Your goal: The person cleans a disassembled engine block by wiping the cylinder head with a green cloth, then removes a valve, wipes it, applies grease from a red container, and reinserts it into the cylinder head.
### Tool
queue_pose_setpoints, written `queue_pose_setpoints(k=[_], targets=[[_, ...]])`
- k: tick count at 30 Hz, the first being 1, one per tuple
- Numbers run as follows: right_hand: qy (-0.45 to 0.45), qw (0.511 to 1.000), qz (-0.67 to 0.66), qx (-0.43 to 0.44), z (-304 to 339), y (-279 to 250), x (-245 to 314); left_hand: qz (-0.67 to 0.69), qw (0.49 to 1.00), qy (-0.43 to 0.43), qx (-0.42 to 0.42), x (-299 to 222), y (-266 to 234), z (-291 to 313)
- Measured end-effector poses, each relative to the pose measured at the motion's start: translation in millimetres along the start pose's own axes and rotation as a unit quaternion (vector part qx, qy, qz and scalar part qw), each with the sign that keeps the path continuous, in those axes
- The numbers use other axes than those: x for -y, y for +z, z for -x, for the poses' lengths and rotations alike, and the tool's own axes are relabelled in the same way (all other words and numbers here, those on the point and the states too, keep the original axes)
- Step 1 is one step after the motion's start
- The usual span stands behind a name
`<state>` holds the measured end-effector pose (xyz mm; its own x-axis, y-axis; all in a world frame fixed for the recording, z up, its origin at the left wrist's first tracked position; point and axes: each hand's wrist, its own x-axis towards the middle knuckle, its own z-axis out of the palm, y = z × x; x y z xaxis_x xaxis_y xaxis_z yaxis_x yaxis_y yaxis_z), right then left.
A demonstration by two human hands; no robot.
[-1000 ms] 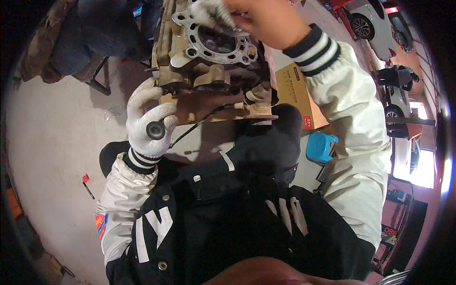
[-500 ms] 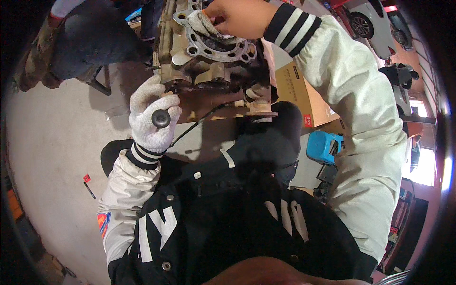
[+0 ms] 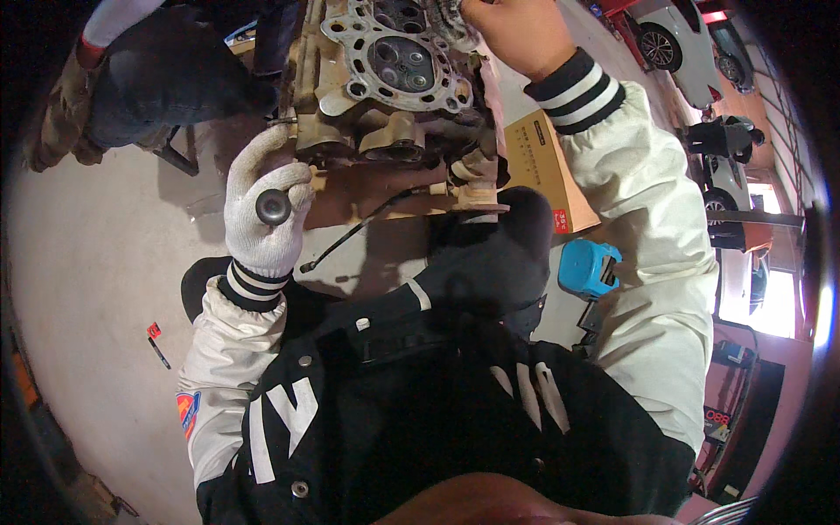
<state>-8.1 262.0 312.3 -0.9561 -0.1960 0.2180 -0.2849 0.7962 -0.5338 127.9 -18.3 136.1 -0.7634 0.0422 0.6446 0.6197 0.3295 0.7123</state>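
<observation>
Left hand [image 3: 257, 233] curled round black object [image 3: 273, 207], right hand [image 3: 518, 33] pinching cloth [image 3: 451, 24]; both at engine part [image 3: 387, 98]

Blue stool [image 3: 584, 268] near cardboard box [image 3: 535, 166], white car [image 3: 689, 54] beyond

The left hand [image 3: 247, 214] curls; the right hand [image 3: 521, 37] pinches, arm [image 3: 647, 227] outstretched.

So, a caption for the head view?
Bare right hand holds cloth at engine part; gloved left hand holds round-ended black object.
</observation>
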Motion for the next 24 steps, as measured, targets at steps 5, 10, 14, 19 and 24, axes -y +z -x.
queue_pose_setpoints(k=[5,10,14,19,24], targets=[[-0.301,0.918,0.230,0.119,-6,16,5,0.007,1.000,-0.011,-0.003,-3,2,0],[-0.330,0.882,0.325,0.091,-11,36,5,0.029,0.999,-0.045,0.007,-7,3,-1],[-0.246,0.921,0.303,0.021,5,46,3,0.029,0.996,-0.071,0.041,-5,2,-2],[-0.117,0.953,0.272,-0.062,3,28,8,0.045,0.994,-0.089,0.048,-4,1,0],[-0.117,0.976,0.183,-0.029,2,0,13,0.091,0.989,-0.111,0.045,-7,2,0]])
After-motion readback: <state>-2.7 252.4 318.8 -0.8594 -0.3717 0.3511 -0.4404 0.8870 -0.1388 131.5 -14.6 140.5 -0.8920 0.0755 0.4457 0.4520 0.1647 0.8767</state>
